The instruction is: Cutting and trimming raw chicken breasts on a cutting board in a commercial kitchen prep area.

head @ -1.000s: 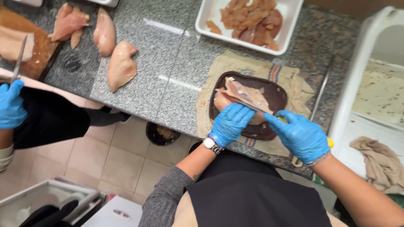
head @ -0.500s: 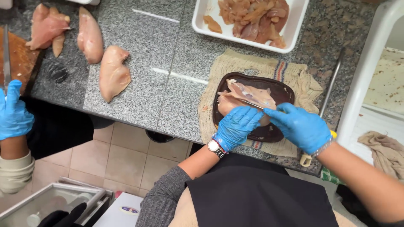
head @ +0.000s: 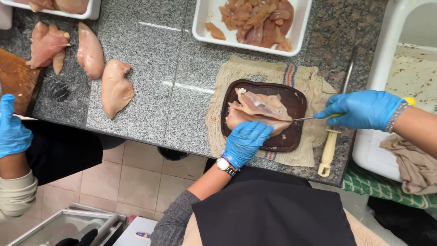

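A raw chicken breast (head: 259,109), sliced open into two layers, lies on a dark brown cutting board (head: 298,102). My left hand (head: 246,141), in a blue glove, presses on the near edge of the meat. My right hand (head: 362,109), also gloved, grips a yellow-handled knife (head: 309,118) out to the right of the board; its thin blade points left and its tip sits at the meat's right edge. The board rests on a beige cloth (head: 255,68) on the granite counter (head: 168,59).
A white tray of cut chicken pieces (head: 255,20) stands behind the board. Whole breasts (head: 116,86) lie on the counter at left. A cream-handled sharpening steel (head: 330,146) lies right of the board. Another person's gloved hand (head: 11,130) is at far left. A white bin (head: 391,54) stands right.
My right hand has drawn the knife out to the right, away from the meat. The top layer of the breast now lies folded open. My left hand stays on the meat.
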